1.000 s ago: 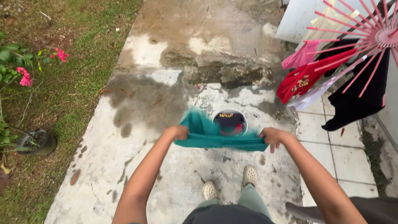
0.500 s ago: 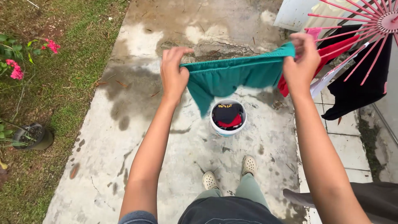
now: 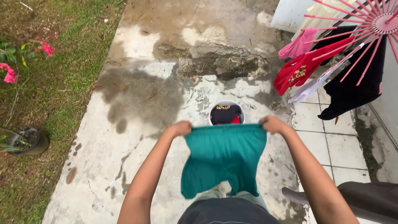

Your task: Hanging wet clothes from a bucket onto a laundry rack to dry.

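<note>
Fingers of left hand [image 3: 181,128] & right hand [image 3: 271,124] curled tight, each pinching a top corner of the teal garment [image 3: 224,159], stretched flat betw. them at arm's length; cloth hangs down in front of the person's legs. Just beyond its top edge, a white bucket [image 3: 226,113] w/ dark & red laundry sits on wet concrete [image 3: 137,108]. Upper right: pink drying rack [image 3: 365,29] w/ red, pink, black clothes. Left: grass, pink flowers [image 3: 9,74], dark pot [image 3: 29,142].
</note>
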